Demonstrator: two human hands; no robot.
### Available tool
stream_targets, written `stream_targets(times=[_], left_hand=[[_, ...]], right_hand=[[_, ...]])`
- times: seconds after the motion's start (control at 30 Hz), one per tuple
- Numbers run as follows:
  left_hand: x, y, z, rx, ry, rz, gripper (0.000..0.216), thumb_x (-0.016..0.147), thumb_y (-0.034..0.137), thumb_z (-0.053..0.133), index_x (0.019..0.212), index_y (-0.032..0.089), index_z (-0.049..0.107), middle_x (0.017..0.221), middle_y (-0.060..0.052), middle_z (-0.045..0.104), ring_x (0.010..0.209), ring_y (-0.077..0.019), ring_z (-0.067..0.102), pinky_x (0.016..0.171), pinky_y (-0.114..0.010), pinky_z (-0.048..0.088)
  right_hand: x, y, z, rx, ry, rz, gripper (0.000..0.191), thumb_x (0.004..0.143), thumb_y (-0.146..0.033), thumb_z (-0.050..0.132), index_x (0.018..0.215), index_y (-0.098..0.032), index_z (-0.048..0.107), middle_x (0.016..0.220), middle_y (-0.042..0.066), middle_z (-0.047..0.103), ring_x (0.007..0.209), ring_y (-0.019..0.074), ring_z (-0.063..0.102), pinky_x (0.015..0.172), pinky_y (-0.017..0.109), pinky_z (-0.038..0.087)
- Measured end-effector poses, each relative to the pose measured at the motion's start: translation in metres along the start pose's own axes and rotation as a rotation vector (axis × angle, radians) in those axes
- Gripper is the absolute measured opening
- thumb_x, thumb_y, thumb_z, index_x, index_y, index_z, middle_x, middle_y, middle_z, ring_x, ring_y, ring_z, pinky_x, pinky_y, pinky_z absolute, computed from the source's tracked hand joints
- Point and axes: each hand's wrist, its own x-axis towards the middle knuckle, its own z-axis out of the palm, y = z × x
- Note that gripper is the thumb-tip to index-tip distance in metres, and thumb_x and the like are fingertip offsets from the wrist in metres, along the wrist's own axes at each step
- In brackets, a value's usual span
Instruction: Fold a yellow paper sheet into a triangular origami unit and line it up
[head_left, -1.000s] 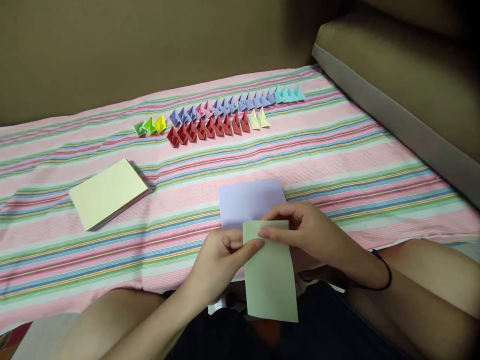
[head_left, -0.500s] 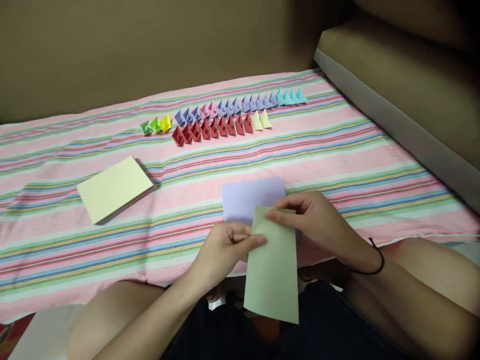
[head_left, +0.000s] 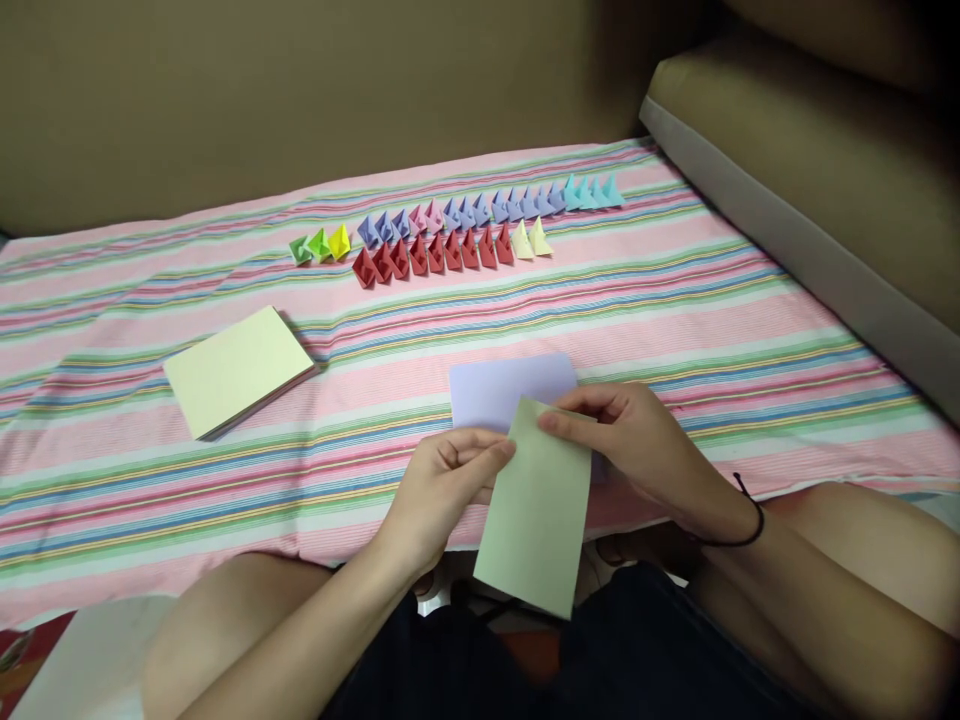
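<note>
A pale green sheet of paper hangs over my lap, pinched in both hands near its upper end. My left hand grips its upper left edge between thumb and fingers. At the upper right corner, my right hand pinches it, thumb on top and fingers behind. Beyond the sheet, partly hidden by it and my hands, a lavender sheet or card lies flat on the striped cloth.
A stack of pale yellow paper lies on the left. Farther back stand rows of small folded paper boats, among them red ones, lavender ones, turquoise ones and green and yellow ones. A brown cushion borders the right side.
The green sheet has tilted, its lower end swinging left and up a little. My left hand has shifted slightly up and left to the sheet's edge. The view has moved slightly.
</note>
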Motion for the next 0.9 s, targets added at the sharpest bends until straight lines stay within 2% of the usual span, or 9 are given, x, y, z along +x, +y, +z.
stream_targets(times=[0.1, 0.2, 0.27, 0.37, 0.43, 0.5, 0.63, 0.77, 0.9], left_hand=[[0.001, 0.001, -0.001, 0.056, -0.003, 0.018, 0.021, 0.078, 0.034, 0.069, 0.084, 0.013, 0.067, 0.068, -0.002, 0.069, 0.061, -0.0118, 0.064, 0.062, -0.023, 0.052], [0.004, 0.002, -0.004, 0.215, 0.012, 0.099, 0.021, 0.080, 0.034, 0.067, 0.079, 0.013, 0.065, 0.062, -0.001, 0.067, 0.059, -0.0120, 0.063, 0.061, -0.023, 0.051], [0.007, 0.003, -0.009, 0.396, 0.093, 0.235, 0.019, 0.082, 0.033, 0.064, 0.084, 0.014, 0.064, 0.069, -0.002, 0.068, 0.065, -0.0137, 0.064, 0.065, -0.024, 0.052], [0.013, 0.002, -0.017, 0.777, 0.243, 0.519, 0.014, 0.085, 0.029, 0.060, 0.091, 0.017, 0.065, 0.083, -0.004, 0.069, 0.075, -0.0150, 0.063, 0.070, -0.026, 0.050], [0.017, -0.001, -0.021, 1.006, 0.238, 0.674, 0.011, 0.086, 0.026, 0.058, 0.089, 0.019, 0.066, 0.084, -0.004, 0.067, 0.076, -0.0161, 0.061, 0.070, -0.028, 0.049], [0.021, -0.006, -0.024, 1.144, 0.180, 0.775, 0.012, 0.087, 0.023, 0.057, 0.088, 0.019, 0.068, 0.082, -0.005, 0.065, 0.078, -0.0174, 0.058, 0.069, -0.029, 0.047], [0.024, -0.018, -0.023, 1.240, 0.132, 0.841, 0.017, 0.090, 0.019, 0.052, 0.091, 0.019, 0.069, 0.082, -0.005, 0.062, 0.079, -0.0174, 0.057, 0.070, -0.030, 0.047], [0.021, -0.025, -0.023, 1.282, 0.170, 0.862, 0.018, 0.091, 0.023, 0.052, 0.089, 0.017, 0.069, 0.081, -0.005, 0.062, 0.076, -0.0165, 0.057, 0.067, -0.028, 0.047], [0.015, -0.030, -0.022, 1.406, 0.223, 0.951, 0.021, 0.091, 0.024, 0.052, 0.085, 0.015, 0.070, 0.071, -0.004, 0.059, 0.066, -0.0145, 0.054, 0.057, -0.026, 0.041]], right_hand=[[0.000, -0.001, 0.000, -0.014, -0.063, 0.016, 0.029, 0.076, -0.047, 0.066, 0.076, -0.019, 0.073, 0.073, 0.003, 0.069, 0.064, 0.0157, 0.060, 0.056, 0.026, 0.045], [0.003, -0.003, 0.000, -0.076, -0.061, 0.001, 0.027, 0.077, -0.045, 0.066, 0.076, -0.019, 0.073, 0.074, 0.003, 0.071, 0.066, 0.0169, 0.061, 0.056, 0.027, 0.045], [0.006, -0.004, -0.001, -0.165, -0.031, -0.039, 0.025, 0.078, -0.043, 0.065, 0.076, -0.019, 0.073, 0.075, 0.003, 0.072, 0.068, 0.0182, 0.062, 0.057, 0.028, 0.045], [0.013, -0.003, -0.001, -0.317, 0.019, -0.109, 0.019, 0.079, -0.037, 0.063, 0.077, -0.021, 0.074, 0.077, 0.002, 0.073, 0.071, 0.0196, 0.064, 0.060, 0.030, 0.044], [0.017, -0.001, 0.001, -0.385, 0.057, -0.140, 0.016, 0.079, -0.032, 0.063, 0.076, -0.021, 0.074, 0.078, 0.001, 0.073, 0.073, 0.0196, 0.064, 0.063, 0.030, 0.044], [0.019, 0.002, 0.003, -0.417, 0.083, -0.159, 0.014, 0.079, -0.030, 0.062, 0.075, -0.021, 0.073, 0.078, 0.001, 0.074, 0.073, 0.0192, 0.064, 0.065, 0.030, 0.044], [0.020, 0.005, 0.005, -0.438, 0.093, -0.172, 0.015, 0.080, -0.030, 0.062, 0.075, -0.021, 0.073, 0.078, 0.001, 0.073, 0.071, 0.0191, 0.064, 0.065, 0.030, 0.043], [0.021, 0.005, 0.005, -0.465, 0.094, -0.170, 0.015, 0.080, -0.031, 0.063, 0.075, -0.021, 0.073, 0.078, 0.000, 0.073, 0.069, 0.0179, 0.063, 0.065, 0.030, 0.043], [0.021, 0.004, 0.005, -0.474, 0.096, -0.162, 0.015, 0.080, -0.031, 0.062, 0.076, -0.021, 0.073, 0.079, 0.000, 0.074, 0.070, 0.0184, 0.063, 0.066, 0.031, 0.043]])
